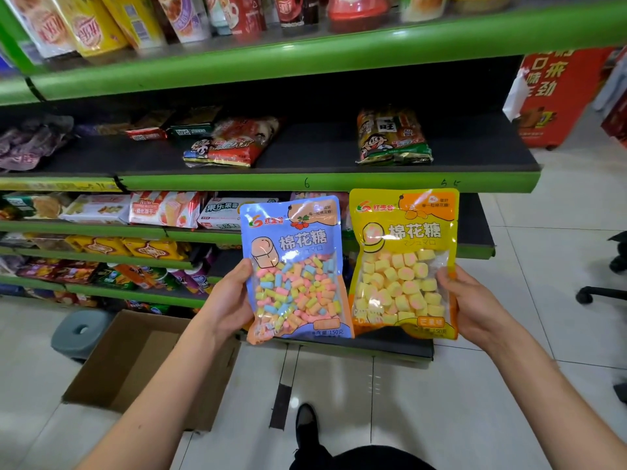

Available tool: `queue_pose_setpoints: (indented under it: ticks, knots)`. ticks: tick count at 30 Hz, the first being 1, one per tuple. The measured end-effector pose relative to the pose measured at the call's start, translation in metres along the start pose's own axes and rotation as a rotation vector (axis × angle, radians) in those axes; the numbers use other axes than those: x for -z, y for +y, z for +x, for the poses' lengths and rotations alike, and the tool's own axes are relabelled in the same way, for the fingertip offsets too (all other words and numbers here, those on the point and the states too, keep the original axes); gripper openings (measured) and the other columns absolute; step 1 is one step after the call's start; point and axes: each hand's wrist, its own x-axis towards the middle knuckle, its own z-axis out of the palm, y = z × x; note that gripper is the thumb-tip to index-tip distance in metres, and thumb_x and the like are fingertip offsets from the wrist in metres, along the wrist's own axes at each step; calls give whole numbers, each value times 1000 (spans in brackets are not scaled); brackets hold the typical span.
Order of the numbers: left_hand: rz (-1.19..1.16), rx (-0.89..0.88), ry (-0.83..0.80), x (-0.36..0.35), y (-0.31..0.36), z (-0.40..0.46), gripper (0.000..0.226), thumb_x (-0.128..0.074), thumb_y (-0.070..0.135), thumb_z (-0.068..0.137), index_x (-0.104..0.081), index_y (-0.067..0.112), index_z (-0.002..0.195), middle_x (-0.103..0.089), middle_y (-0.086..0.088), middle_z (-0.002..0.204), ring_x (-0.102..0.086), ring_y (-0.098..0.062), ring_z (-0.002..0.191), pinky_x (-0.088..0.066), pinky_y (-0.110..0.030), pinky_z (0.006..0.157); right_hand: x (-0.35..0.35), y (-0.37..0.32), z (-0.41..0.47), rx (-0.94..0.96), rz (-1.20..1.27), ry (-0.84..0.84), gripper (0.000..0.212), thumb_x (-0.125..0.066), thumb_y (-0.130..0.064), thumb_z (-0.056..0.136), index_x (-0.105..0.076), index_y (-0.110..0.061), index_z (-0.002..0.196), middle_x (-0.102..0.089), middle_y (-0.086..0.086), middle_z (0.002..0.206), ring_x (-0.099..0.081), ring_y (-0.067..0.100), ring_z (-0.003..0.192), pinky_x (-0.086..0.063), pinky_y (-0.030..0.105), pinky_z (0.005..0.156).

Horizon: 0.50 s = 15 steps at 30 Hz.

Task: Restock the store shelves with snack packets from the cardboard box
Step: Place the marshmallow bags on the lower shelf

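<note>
The person stands in front of the green metal store shelves (325, 182) and holds up two soft plastic packets side by side. The left hand (226, 300) grasps the blue packet of small pastel marshmallows (294, 269) at its left edge, with the thumb on the front and the other fingers hidden behind. The right hand (470, 305) grasps the yellow packet of bigger yellow marshmallows (403, 262) at its right edge in the same way. The two packets nearly touch in the middle, and both hang in the air before the lower shelves, not yet placed. The brown cardboard box (135, 361) stands open on the tiled floor at the person's left, just beside the bottom shelf; what I can see of its inside looks bare. I think the main risk is that each packet is held only by one edge, so the smooth film can slip or the bag can swing and knock the goods already lying there. The dark board of the middle shelf (315, 147) has wide free room between the red and white snack bag (234, 142) and the rice cracker bag with a cartoon face (393, 137), so this looks the easiest place. The green front edge of the shelf above hangs over it, and a packet lifted too high may catch there. On the floor, the box and a grey plastic stool (79, 330) near it could trip a step to the left.
</note>
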Motion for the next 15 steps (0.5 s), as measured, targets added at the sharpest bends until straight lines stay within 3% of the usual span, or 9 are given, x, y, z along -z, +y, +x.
queue_pose_setpoints:
  ticks: [5, 15]
  knots:
    - [-27, 9, 3, 2, 2, 0, 49, -34, 44, 105, -51, 19, 144, -60, -15, 141, -58, -38, 128, -46, -58, 101, -3, 1, 1, -20, 11, 8, 28, -44, -20, 104, -62, -22, 126, -72, 13, 120, -71, 34, 104, -61, 48, 70]
    - [-40, -27, -29, -11, 4, -4, 48, -35, 40, 105, -50, 17, 144, -61, -14, 139, -61, -36, 125, -59, -51, 86, -1, 0, 4, -32, 16, -8, 28, -46, -23, 104, -63, -25, 125, -72, 10, 120, -71, 33, 105, -61, 46, 70]
